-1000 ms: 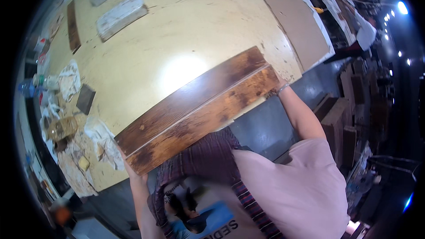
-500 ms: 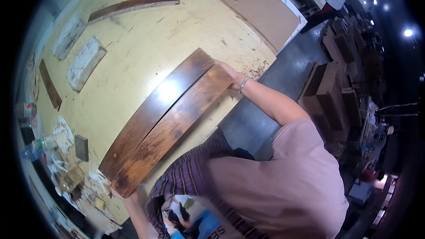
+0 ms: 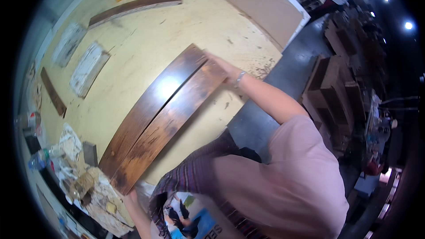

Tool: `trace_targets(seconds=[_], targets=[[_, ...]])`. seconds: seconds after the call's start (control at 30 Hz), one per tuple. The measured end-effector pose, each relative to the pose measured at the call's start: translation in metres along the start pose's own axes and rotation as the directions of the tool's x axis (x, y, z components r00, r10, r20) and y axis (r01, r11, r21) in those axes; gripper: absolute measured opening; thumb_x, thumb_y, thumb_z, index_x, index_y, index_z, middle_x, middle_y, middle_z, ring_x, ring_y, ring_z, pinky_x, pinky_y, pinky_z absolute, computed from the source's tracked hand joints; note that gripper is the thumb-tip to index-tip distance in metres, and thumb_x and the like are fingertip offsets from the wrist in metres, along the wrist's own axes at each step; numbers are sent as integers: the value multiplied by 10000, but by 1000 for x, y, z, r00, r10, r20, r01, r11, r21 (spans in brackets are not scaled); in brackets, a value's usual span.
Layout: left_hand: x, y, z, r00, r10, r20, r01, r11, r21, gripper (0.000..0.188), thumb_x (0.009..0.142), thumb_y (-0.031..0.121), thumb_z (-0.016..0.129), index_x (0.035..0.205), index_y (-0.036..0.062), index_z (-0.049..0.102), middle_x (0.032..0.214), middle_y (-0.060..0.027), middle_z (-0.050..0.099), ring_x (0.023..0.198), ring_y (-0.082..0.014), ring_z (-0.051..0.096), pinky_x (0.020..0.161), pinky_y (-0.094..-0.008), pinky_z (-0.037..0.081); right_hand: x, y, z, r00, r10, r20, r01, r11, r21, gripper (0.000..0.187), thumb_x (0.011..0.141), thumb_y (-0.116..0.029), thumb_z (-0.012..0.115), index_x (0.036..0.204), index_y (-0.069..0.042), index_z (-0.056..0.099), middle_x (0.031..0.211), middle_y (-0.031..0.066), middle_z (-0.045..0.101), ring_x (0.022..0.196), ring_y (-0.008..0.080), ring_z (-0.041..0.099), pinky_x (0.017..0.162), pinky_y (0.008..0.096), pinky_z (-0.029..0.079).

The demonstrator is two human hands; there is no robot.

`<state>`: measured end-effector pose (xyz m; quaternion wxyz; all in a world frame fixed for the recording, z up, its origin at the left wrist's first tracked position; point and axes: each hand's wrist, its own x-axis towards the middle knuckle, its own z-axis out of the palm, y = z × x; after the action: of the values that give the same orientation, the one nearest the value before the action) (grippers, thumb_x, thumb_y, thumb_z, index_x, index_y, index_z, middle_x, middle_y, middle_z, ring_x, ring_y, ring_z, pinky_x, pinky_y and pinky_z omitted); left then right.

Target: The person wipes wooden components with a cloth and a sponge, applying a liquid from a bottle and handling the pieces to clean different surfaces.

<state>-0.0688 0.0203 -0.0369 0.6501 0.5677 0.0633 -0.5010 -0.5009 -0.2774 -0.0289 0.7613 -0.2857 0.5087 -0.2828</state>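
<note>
two dark brown glossy planks (image 3: 164, 115) on a pale yellow table (image 3: 133, 62), beside a pink shirt (image 3: 283, 186)

Person wears a loose dusty-pink short-sleeved tee, a dark purple plaid cloth with thin pale stripes tied at the front over a blue printed panel, a thin silver bracelet (image 3: 239, 79) on the right wrist, forearms bare, no gloves on either hand.

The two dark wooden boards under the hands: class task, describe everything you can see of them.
The two dark wooden boards are long, brown-stained planks, glossy with a light glare. They lie flat, side by side along a thin seam, diagonally on the yellow table. The right hand presses their far end; the left hand meets their near end.
</note>
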Motion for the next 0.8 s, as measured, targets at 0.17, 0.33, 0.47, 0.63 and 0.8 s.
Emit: trace_targets(seconds=[0.17, 0.33, 0.47, 0.63, 0.8], targets=[[-47, 10, -3, 989, 147, 27, -148, 984, 96, 583, 1020, 473, 404, 1361, 0, 427, 1342, -131, 522, 1237, -246, 507, 1060, -371, 393, -36, -8, -24, 987, -78, 137, 75, 997, 29, 588, 996, -528, 435, 1319, -48, 540, 1304, 56, 572, 1199, 148, 522, 1052, 319, 387], [-69, 3, -6, 967, 237, 97, -256, 882, 395, 509, 1037, 380, 424, 1343, -26, 452, 1346, -123, 511, 1227, -210, 499, 1051, -359, 385, -60, -4, -4, 987, -134, 91, 148, 976, -161, 548, 1017, -465, 430, 1300, -5, 528, 1281, 87, 575, 1184, 184, 542, 1068, 375, 395], [-71, 2, 15, 953, 256, 160, -300, 859, 415, 465, 1037, 338, 444, 1336, -17, 467, 1281, -110, 558, 1166, -193, 536, 1024, -370, 400, -56, -12, 0, 989, -82, 124, 104, 977, -184, 512, 1006, -440, 475, 1282, -15, 554, 1249, 64, 599, 1155, 169, 556, 1044, 357, 400], [-76, 1, 18, 966, 239, 97, -257, 892, 372, 434, 1024, 305, 487, 1329, -3, 478, 1254, -95, 575, 1132, -184, 550, 999, -378, 407, -67, -10, -1, 980, -112, 165, 160, 935, -315, 472, 999, -417, 497, 1248, -27, 590, 1203, 46, 627, 1121, 144, 569, 1004, 326, 413], [-83, -3, 20, 967, 241, 83, -253, 869, 426, 415, 1025, 314, 480, 1317, 19, 491, 1245, -77, 580, 1119, -181, 554, 968, -371, 411, -69, -14, -3, 975, -71, 209, 142, 927, -347, 495, 991, -417, 500, 1286, -23, 554, 1224, 50, 611, 1110, 142, 567, 997, 323, 420]])
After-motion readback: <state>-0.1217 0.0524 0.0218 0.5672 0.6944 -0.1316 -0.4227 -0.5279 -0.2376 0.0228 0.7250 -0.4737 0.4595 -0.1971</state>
